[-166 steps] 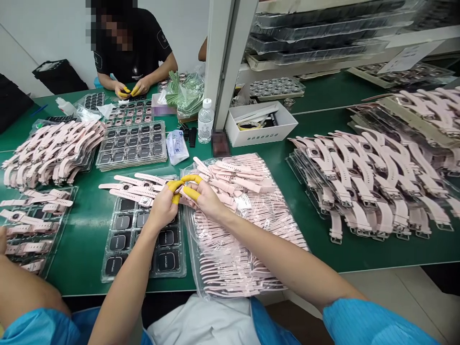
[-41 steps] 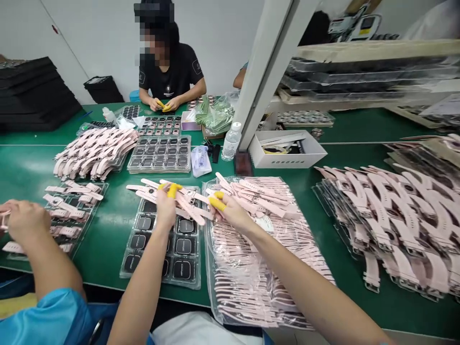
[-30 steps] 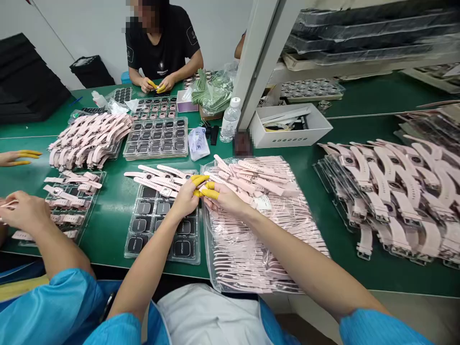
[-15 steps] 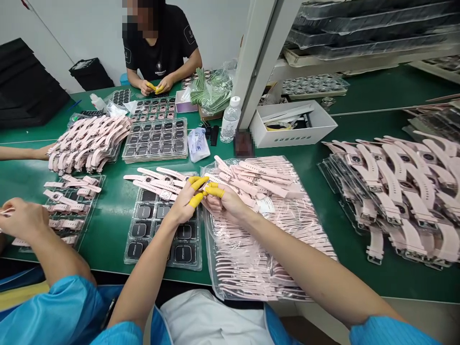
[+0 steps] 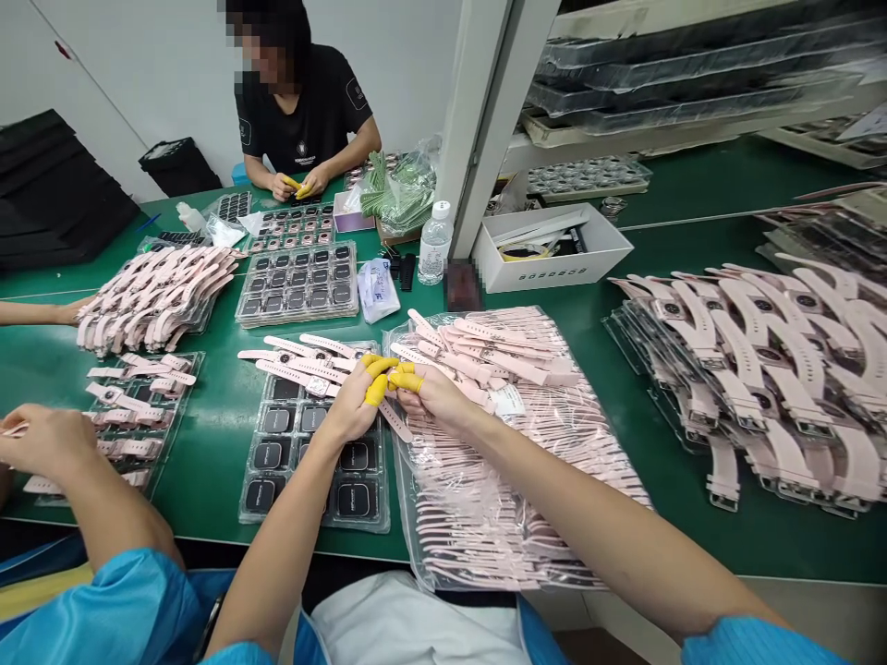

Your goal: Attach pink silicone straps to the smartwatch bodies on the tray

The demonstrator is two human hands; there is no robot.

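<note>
Head view: left hand point(image 5: 353, 406) and right hand point(image 5: 433, 397), their fingertips in yellow covers point(image 5: 375, 392), are meeting and pinching narrowly on 1 pink strap point(image 5: 396, 420); the fingers are hiding its upper part, while its free end is hanging between the hands, above the border of tray and bag. Below the left hand, 1 clear tray point(image 5: 383, 480) is holding black square pieces point(image 5: 354, 500) with pale print, too small to read. Pink-strapped watches point(image 5: 295, 371) are lying across its far rows. Below the right hand, 1 clear bag point(image 5: 408, 517) is enclosing rows of pink straps; on top are lying loose straps point(image 5: 492, 346) and 1 white label point(image 5: 509, 400), text illegible. Farther back, 1 white box point(image 5: 575, 263) is displaying a row of dark symbols, unreadable. Just beside it, 1 bottle point(image 5: 434, 249) is standing, its fine wording illegible. 1 white packet point(image 5: 378, 289) is bearing blue handwriting, not decipherable. 1 co-worker point(image 5: 297, 120) opposite is wearing a black shirt with a pale chest emblem point(image 5: 303, 151) above tiny lettering. At right, stacked watches point(image 5: 735, 351) are resting on the green table point(image 5: 554, 337).
</note>
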